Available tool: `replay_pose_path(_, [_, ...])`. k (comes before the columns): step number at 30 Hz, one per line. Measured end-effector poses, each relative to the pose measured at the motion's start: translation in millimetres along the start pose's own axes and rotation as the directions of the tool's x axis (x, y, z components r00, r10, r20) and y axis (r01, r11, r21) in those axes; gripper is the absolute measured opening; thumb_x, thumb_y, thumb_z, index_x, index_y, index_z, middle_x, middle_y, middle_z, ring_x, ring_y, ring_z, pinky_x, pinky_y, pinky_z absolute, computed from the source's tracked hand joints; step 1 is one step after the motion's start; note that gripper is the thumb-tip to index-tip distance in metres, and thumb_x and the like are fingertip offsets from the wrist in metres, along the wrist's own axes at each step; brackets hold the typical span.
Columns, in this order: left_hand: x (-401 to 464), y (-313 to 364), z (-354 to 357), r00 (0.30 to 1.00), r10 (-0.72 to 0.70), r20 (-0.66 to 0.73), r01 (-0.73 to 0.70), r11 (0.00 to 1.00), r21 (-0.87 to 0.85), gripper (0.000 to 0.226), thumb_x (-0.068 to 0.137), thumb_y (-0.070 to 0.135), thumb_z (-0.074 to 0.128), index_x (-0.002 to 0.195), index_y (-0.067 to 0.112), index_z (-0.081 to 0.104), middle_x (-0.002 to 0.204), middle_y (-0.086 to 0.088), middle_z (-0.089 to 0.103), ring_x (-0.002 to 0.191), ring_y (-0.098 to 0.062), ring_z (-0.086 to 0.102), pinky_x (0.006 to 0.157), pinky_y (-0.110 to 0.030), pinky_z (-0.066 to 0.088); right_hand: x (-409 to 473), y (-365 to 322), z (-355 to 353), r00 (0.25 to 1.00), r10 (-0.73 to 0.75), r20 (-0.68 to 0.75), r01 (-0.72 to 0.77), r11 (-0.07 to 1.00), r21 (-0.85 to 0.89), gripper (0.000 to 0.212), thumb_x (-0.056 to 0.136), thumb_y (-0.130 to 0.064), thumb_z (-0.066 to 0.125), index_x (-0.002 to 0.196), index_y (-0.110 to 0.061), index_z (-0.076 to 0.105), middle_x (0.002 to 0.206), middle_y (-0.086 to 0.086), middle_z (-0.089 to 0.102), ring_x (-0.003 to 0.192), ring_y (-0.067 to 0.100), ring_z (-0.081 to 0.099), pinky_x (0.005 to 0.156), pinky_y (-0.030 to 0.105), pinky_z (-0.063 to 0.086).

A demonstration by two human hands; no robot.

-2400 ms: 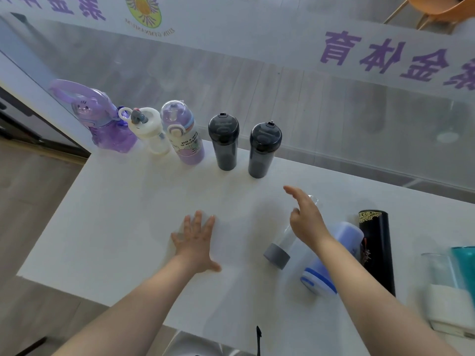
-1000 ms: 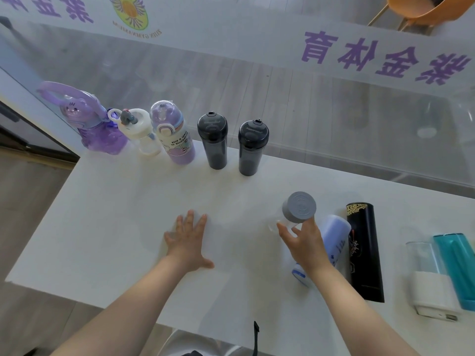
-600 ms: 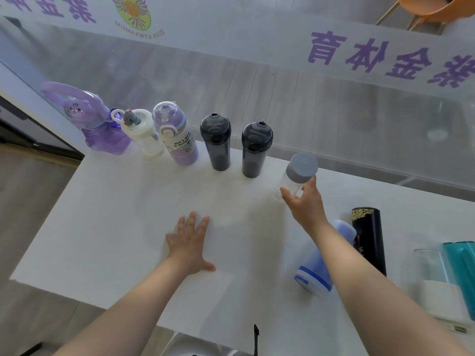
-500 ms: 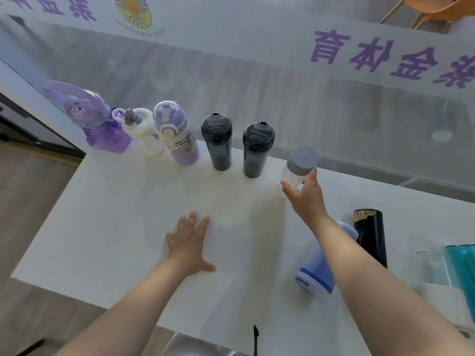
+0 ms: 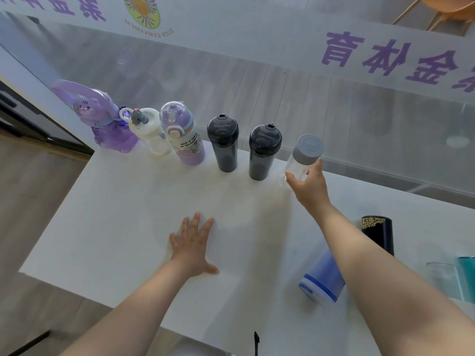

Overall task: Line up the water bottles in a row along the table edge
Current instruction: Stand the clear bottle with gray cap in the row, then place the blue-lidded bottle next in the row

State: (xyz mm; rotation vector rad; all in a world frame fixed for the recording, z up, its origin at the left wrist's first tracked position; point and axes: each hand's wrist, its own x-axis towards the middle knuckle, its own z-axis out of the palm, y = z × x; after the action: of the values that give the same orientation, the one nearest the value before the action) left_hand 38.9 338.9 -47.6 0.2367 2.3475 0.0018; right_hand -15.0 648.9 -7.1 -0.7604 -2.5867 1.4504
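Since the earlier frames the clear bottle (image 5: 304, 160) has gone from lying on the worktop (image 5: 123, 227) to upright at the far edge, carried there by the right hand (image 5: 308, 186). It now stands just right of the second dark bottle (image 5: 263, 152), tilted slightly; can't tell if the base is fully seated. Right hand fingers and thumb curl round its lower body, so it can be nudged into line before release. Left hand (image 5: 192, 246) hasn't moved: flat, fingers spread, palm pressed on the worktop, likely bracing the reach.

Bottle look: transparent body, nearly invisible against the white top, grey round screw cap with concentric rings. Appears empty.

Row so far, left to right: purple bunny bottle (image 5: 105, 119), white bottle (image 5: 150, 132), lilac printed bottle (image 5: 183, 137), first dark bottle (image 5: 223, 142), second dark one, then this one as sixth. Spacing roughly matches.

To be placed, by my read: blue bottle (image 5: 321, 280) and black flask (image 5: 377, 233), both lying down near right.
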Motion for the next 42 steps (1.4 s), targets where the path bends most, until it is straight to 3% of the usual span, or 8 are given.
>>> replay_pose_path(12, [-4, -4, 1, 0.999, 0.029, -0.031, -0.028, 0.999, 0.045, 0.131, 0.062, 0.068, 0.072, 0.146, 0.037, -0.024, 0.156, 0.0, -0.033, 0.146, -0.03, -0.024, 0.115, -0.062, 0.007, -51, 7, -13, 0.996, 0.09, 0.025, -0.088, 0.995, -0.054, 0.086, 0.084, -0.038, 0.07, 0.149, -0.015, 0.019, 0.154, 0.007, 0.032, 0.141, 0.019, 0.03, 0.109, 0.032, 0.031])
replay_pose_path(19, [-7, -24, -6, 0.987, 0.152, -0.048, -0.149, 0.987, 0.051, 0.094, 0.085, 0.061, 0.054, 0.152, 0.034, -0.005, 0.161, 0.0, -0.019, 0.149, -0.027, -0.011, 0.119, -0.051, 0.012, -137, 29, -38, 0.999, 0.027, -0.044, -0.034, 0.988, -0.15, 0.054, 0.092, -0.011, 0.053, 0.143, -0.017, 0.036, 0.147, 0.0, 0.041, 0.136, 0.017, 0.036, 0.109, 0.025, 0.026])
replay_pose_path(26, [-24, -21, 8, 0.951, 0.266, -0.159, -0.271, 0.962, -0.009, 0.075, 0.092, 0.047, 0.052, 0.152, 0.021, 0.016, 0.163, -0.007, 0.005, 0.149, -0.027, 0.006, 0.121, -0.035, 0.01, -206, 69, -58, 1.0, 0.013, 0.022, -0.005, 0.945, -0.328, 0.061, 0.082, 0.013, 0.043, 0.135, -0.015, 0.05, 0.139, 0.008, 0.046, 0.134, 0.026, 0.039, 0.108, 0.023, 0.026])
replay_pose_path(29, [-35, -7, 21, 0.917, 0.36, -0.173, -0.357, 0.933, 0.049, 0.071, 0.093, 0.045, 0.05, 0.152, 0.022, 0.018, 0.163, -0.001, 0.008, 0.15, -0.025, 0.005, 0.121, -0.033, 0.008, -221, 90, -63, 0.986, 0.009, 0.169, 0.075, 0.87, -0.487, 0.054, 0.09, -0.003, 0.057, 0.141, -0.015, 0.045, 0.154, 0.001, 0.029, 0.148, 0.024, 0.016, 0.118, 0.032, 0.017])
replay_pose_path(31, [-40, 5, 27, 0.895, 0.417, -0.156, -0.409, 0.909, 0.082, 0.07, 0.093, 0.043, 0.051, 0.152, 0.023, 0.019, 0.163, 0.0, 0.008, 0.15, -0.024, 0.005, 0.12, -0.032, 0.009, -224, 98, -69, 0.976, -0.003, 0.216, 0.136, 0.787, -0.602, 0.058, 0.09, -0.006, 0.059, 0.144, -0.02, 0.042, 0.158, -0.001, 0.024, 0.148, 0.025, 0.014, 0.116, 0.04, 0.026])
replay_pose_path(34, [-48, 26, 34, 0.895, 0.433, -0.108, -0.423, 0.9, 0.105, 0.073, 0.092, 0.044, 0.052, 0.152, 0.026, 0.016, 0.163, -0.001, 0.001, 0.15, -0.024, 0.002, 0.12, -0.035, 0.011, -220, 101, -77, 0.949, -0.044, 0.312, 0.27, 0.624, -0.733, 0.082, 0.062, -0.001, 0.077, 0.136, -0.023, 0.048, 0.146, 0.01, 0.045, 0.13, 0.034, 0.036, 0.085, 0.046, 0.054])
replay_pose_path(36, [-51, 41, 38, 0.905, 0.416, -0.085, -0.404, 0.906, 0.128, 0.077, 0.09, 0.046, 0.054, 0.152, 0.028, 0.012, 0.163, 0.0, -0.004, 0.15, -0.024, -0.002, 0.121, -0.042, 0.009, -216, 103, -83, 0.935, -0.065, 0.349, 0.329, 0.529, -0.783, 0.097, 0.04, -0.006, 0.084, 0.127, -0.024, 0.047, 0.132, 0.012, 0.057, 0.115, 0.033, 0.043, 0.069, 0.039, 0.057])
replay_pose_path(42, [-53, 89, 49, 0.953, 0.3, -0.035, -0.293, 0.947, 0.133, 0.096, 0.084, 0.055, 0.059, 0.153, 0.03, -0.003, 0.161, -0.002, -0.02, 0.148, -0.025, -0.016, 0.118, -0.056, 0.0, -207, 109, -97, 0.861, -0.096, 0.5, 0.5, 0.345, -0.794, 0.091, 0.039, -0.014, 0.087, 0.122, -0.02, 0.052, 0.13, 0.012, 0.061, 0.113, 0.041, 0.06, 0.089, 0.048, 0.054])
